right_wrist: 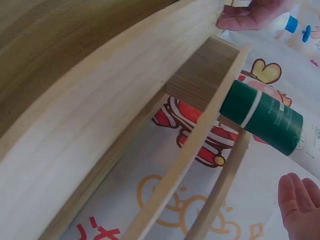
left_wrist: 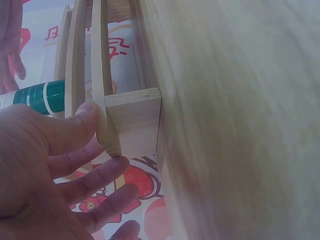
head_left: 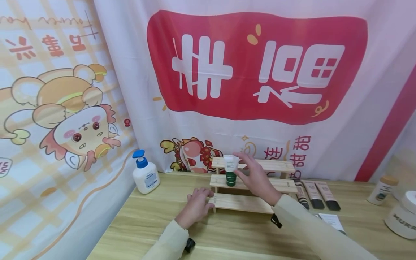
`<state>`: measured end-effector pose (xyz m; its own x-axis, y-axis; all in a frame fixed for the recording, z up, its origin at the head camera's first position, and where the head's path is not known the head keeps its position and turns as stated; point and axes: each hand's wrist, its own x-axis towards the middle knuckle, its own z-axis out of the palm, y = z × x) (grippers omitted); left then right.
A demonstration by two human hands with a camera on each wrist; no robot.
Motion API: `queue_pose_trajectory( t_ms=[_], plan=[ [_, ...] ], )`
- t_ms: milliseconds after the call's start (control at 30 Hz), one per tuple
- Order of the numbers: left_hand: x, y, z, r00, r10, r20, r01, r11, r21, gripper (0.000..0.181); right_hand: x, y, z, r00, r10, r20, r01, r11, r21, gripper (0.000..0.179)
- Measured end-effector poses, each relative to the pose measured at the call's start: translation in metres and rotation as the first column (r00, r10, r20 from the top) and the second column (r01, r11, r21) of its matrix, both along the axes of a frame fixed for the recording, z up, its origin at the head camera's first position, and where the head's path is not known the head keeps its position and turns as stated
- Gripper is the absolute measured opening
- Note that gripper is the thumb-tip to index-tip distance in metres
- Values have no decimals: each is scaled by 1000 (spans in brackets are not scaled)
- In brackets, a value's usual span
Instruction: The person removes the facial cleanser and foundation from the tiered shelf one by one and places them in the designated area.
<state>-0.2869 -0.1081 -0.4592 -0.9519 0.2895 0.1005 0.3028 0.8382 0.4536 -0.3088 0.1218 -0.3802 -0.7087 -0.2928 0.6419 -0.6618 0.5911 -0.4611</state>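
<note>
A three-tier wooden display rack (head_left: 240, 203) stands on the table. On its middle tier, near the left end, a white-and-green tube (head_left: 231, 177) stands upright, green cap down. My right hand (head_left: 255, 178) is beside the tube's white upper part, thumb and fingers spread apart. In the right wrist view its fingers (right_wrist: 300, 205) show a gap from the tube (right_wrist: 262, 117). With thumb and fingers, my left hand (head_left: 196, 206) holds the left end of the lowest tier. The left wrist view shows the thumb at the board's edge and the fingertips around its end.
A white pump bottle (head_left: 146, 177) with a blue top stands left of the rack. Several tubes (head_left: 320, 195) lie right of it, with a white box (head_left: 331, 221) in front. Farther right are a bottle with a tan cap (head_left: 383, 189) and a white jar (head_left: 403, 216). Printed cloth hangs behind.
</note>
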Motion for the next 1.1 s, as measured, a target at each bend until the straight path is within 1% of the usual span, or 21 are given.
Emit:
queue_pose_trajectory(
  t_ms=[233,400,567,667,833,967,1100],
  plan=[
    [-2,4,0,1000,-19,-18,19,1000,3,32,1,0,-4,999,-35,-41,32,997,-77,40],
    [-2,5,0,999,-31,-35,31,999,11,33,6,12,-5,997,-35,-75,27,994,-106,37],
    [-3,4,-4,999,-26,-46,27,1000,8,35,14,35,-1,995,-45,-90,33,990,-137,38],
    [-4,3,-5,999,-17,-42,17,1000,-1,36,22,51,3,995,-65,-81,53,989,-141,39],
    [-4,1,-5,999,-15,-36,15,1000,0,35,35,76,5,991,-128,-49,122,987,-102,43],
    [-4,1,-6,999,-16,-37,16,1000,5,34,40,91,2,986,-162,-28,159,984,-76,43],
    [-5,0,-7,999,-8,-37,8,1000,2,35,44,105,-1,979,-203,-8,202,977,-75,41]
  ],
)
